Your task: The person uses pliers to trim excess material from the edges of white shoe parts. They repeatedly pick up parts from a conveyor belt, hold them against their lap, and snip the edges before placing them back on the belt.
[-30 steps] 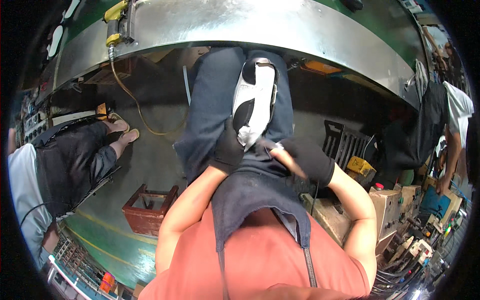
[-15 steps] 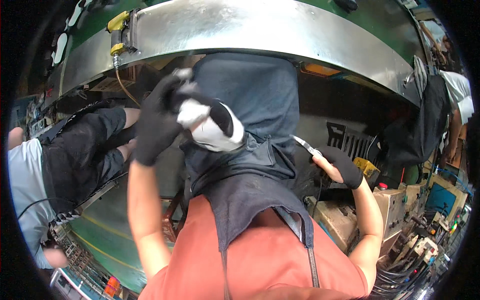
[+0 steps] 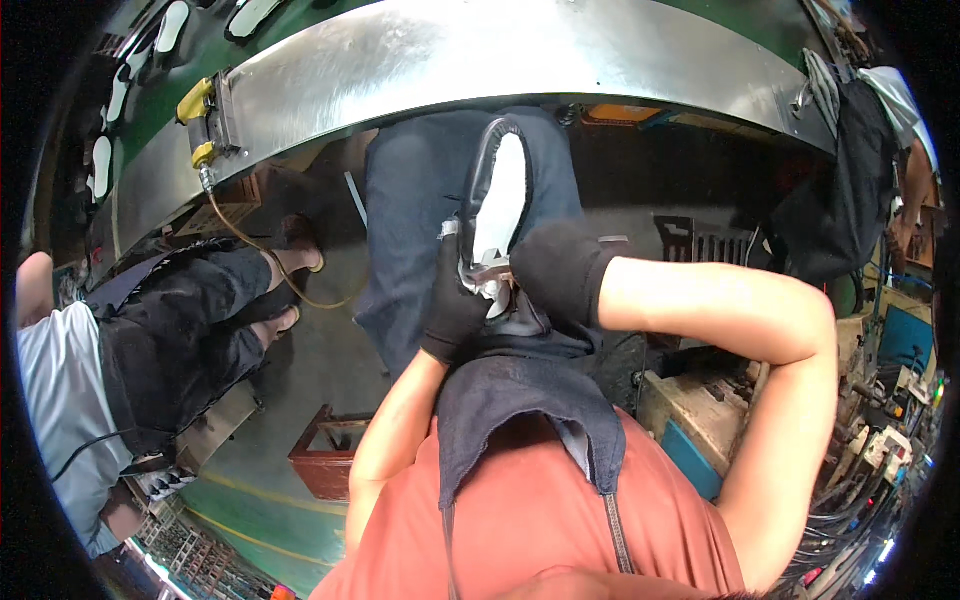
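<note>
A shoe upper [image 3: 503,190], black around a white bottom, lies sole-up over my lap with its toe pointing away from me. My left hand [image 3: 455,310], in a black glove, is closed around its near end from the left. My right hand [image 3: 560,275], also gloved, is at the same end from the right, its back hiding most of the fingers. From it the head of a metal hand tool [image 3: 490,271] reaches onto the crumpled white edge at the near end. The tool's exact kind is hard to make out. A dark apron [image 3: 410,200] covers my legs.
Ahead runs a metal bench edge [image 3: 450,60] beside a green conveyor belt [image 3: 330,22] carrying several white-bottomed shoes [image 3: 118,95]. A yellow air stapler [image 3: 203,120] with a hose rests at left. A co-worker [image 3: 170,340] sits left; a brown stool [image 3: 325,455] stands behind. Machinery [image 3: 700,410] is at right.
The shoe has turned from a blurred, raised tilt to lying sole-up over my lap. My left hand has come down to its near end. My right hand has swung in from the right with the tool.
</note>
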Available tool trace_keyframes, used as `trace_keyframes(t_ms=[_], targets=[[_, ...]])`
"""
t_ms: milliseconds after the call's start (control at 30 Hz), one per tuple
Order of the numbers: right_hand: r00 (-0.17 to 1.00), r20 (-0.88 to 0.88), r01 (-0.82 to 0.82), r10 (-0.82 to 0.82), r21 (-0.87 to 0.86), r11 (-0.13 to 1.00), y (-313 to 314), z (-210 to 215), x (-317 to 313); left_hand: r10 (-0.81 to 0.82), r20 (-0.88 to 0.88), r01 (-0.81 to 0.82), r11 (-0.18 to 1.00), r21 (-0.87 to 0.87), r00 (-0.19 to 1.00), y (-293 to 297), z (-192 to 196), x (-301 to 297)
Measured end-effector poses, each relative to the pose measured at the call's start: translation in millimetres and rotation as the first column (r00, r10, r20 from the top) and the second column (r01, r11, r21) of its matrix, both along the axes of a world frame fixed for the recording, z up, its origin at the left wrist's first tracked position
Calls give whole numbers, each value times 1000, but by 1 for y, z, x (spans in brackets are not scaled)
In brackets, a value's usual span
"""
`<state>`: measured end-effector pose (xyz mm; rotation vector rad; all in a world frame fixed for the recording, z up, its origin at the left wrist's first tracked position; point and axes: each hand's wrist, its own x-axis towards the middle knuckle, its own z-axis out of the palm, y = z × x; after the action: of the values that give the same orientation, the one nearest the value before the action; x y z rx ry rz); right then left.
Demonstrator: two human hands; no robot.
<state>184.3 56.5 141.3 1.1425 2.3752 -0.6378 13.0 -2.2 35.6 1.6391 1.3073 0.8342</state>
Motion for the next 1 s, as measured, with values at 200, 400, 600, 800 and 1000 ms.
trace_keyframes(t_ms=[200, 400, 600, 800, 1000], targets=[[804, -341, -348, 488, 395, 850, 59, -68, 51, 86, 597, 139, 937, -321, 798, 22, -40, -2], [997, -59, -81, 59, -515, 853, 76, -4, 33, 316, 163, -323, 946, 17, 935, 15, -59, 12], [971, -42, -239, 236, -110, 965, 7, 18, -22, 192, 27, -193, 975, 105, 981, 39, -76, -22], [853, -299, 209, -427, -554, 806, 28, -24, 35, -48, 367, 140, 963, -231, 929, 64, 18, -34], [585, -197, 235, -787, -887, 397, 38, -35, 53, 368, 667, 218, 749, -626, 648, 81, 21, -4]])
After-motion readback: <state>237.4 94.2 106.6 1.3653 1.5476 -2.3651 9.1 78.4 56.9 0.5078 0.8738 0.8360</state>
